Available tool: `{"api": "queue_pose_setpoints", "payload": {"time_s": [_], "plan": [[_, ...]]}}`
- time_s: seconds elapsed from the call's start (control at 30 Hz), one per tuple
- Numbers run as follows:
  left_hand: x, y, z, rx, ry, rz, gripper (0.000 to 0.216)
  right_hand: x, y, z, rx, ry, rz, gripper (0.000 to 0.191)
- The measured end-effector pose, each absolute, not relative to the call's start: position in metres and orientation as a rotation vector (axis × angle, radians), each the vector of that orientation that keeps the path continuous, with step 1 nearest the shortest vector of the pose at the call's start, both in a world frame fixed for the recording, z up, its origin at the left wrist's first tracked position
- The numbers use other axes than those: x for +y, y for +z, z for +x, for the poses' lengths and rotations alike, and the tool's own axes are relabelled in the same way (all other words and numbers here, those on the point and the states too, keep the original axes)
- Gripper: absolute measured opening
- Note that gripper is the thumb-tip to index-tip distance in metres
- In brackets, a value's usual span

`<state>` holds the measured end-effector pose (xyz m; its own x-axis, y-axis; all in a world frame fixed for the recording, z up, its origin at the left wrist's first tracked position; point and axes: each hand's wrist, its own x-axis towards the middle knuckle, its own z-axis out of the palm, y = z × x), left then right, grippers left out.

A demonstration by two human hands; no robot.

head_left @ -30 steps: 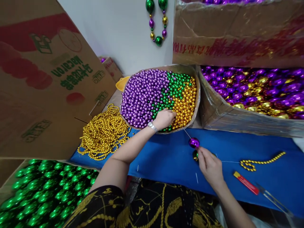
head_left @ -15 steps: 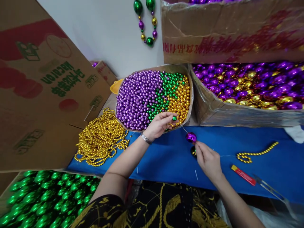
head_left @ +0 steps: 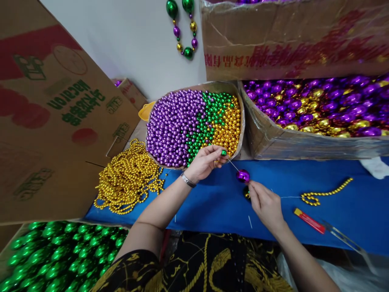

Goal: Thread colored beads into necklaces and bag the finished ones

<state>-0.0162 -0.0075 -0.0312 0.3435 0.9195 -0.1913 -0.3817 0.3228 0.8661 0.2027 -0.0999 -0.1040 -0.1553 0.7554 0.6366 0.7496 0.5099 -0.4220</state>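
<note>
My left hand (head_left: 204,162) pinches a small green bead (head_left: 224,152) at the front rim of a round tray (head_left: 241,140) heaped with small purple, green and gold beads. A thin needle (head_left: 232,164) runs from that bead down to a large purple bead (head_left: 243,175). My right hand (head_left: 265,205) is closed just below the purple bead, gripping the needle and thread. A green and gold bead (head_left: 246,193) sits partly hidden under its fingers. The thread trails right to a short gold bead strand (head_left: 325,193) on the blue cloth (head_left: 212,202).
A pile of gold bead strands (head_left: 129,178) lies left of the tray. A cardboard box of large purple and gold beads (head_left: 319,109) stands at right, and large green beads (head_left: 60,255) fill a box at lower left. A red-handled tool (head_left: 310,221) and a finished necklace (head_left: 182,28) are in view.
My left hand lifted out of the bead tray with a green bead pinched in its fingers and brought it to the needle's tip. My right hand stayed put.
</note>
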Motion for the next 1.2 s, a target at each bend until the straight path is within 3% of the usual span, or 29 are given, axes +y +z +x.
{"api": "queue_pose_setpoints", "payload": {"time_s": [1.2], "plan": [[-0.0175,-0.0346,-0.0077,0.864,1.183,1.035,0.026,-0.1047,-0.1084,0.2072,-1.899,-0.012,-1.287,0.02]]}}
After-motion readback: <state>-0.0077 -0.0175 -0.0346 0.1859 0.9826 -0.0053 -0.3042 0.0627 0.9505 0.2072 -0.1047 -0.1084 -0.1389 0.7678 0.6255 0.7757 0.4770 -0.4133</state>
